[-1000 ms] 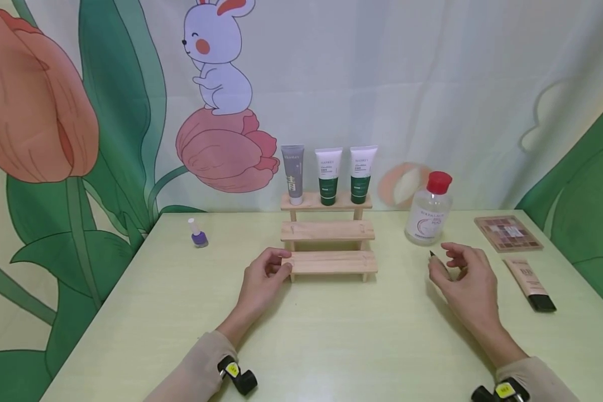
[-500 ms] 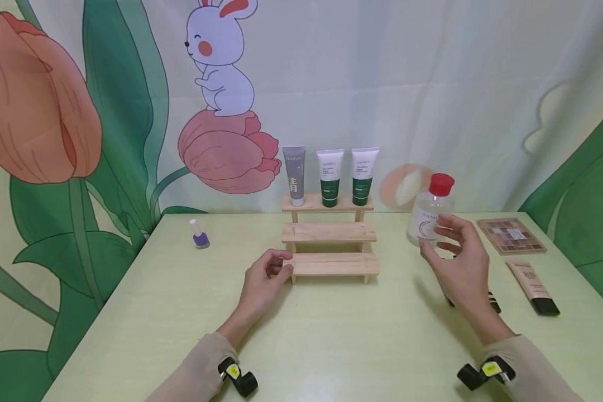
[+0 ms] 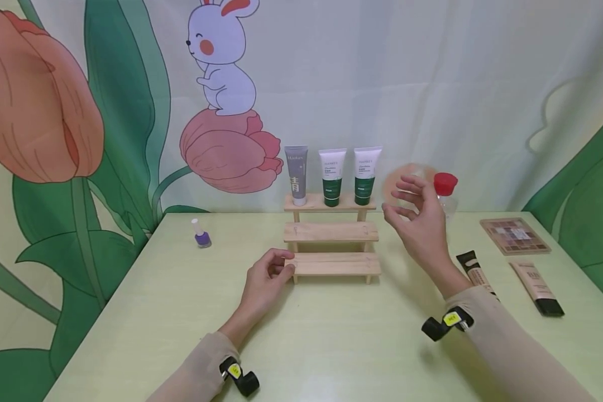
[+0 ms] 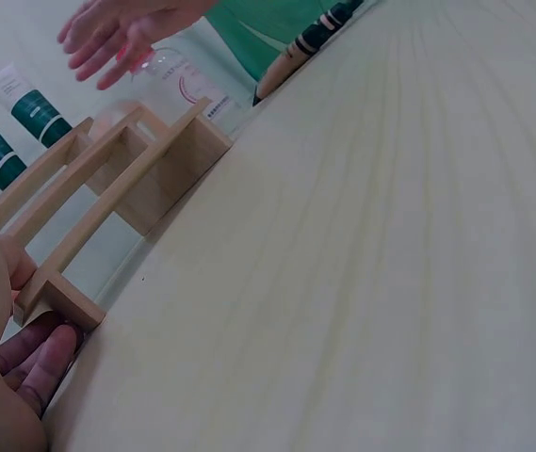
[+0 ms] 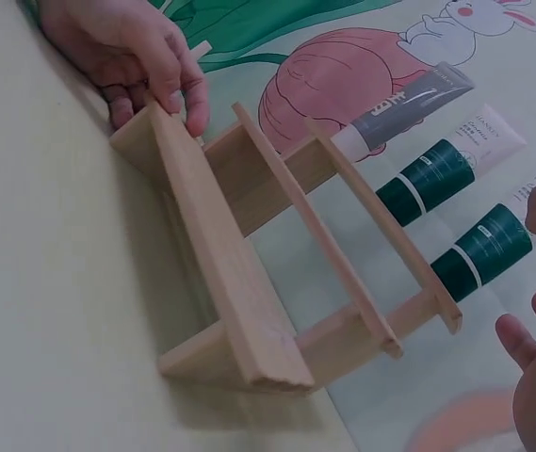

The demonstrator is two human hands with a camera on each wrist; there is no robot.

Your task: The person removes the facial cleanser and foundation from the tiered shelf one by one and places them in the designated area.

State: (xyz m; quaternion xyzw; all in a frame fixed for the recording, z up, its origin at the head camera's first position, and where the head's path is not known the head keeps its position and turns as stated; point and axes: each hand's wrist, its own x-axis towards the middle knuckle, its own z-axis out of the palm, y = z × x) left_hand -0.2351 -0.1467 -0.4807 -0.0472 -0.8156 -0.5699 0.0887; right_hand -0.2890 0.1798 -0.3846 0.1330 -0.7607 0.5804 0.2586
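Note:
A three-step wooden display rack stands mid-table. My left hand grips the left end of its lowest step; in the left wrist view the fingers reach around the end support. On the top step stand a grey tube and two white-and-green tubes, all cap down. My right hand is raised to the right of the rack, fingers spread and slightly bent, with nothing held. It hides much of a clear bottle with a red cap.
Purple nail polish stands at the left. On the right lie a makeup palette, a beige tube with a black cap, and a black-and-beige tube partly covered by the right sleeve. A printed curtain hangs behind the table.
My right hand has moved from the black-and-beige tube up and left, past the bottle, toward the rack's right side. That tube now shows beside the sleeve. The left hand keeps its grip.

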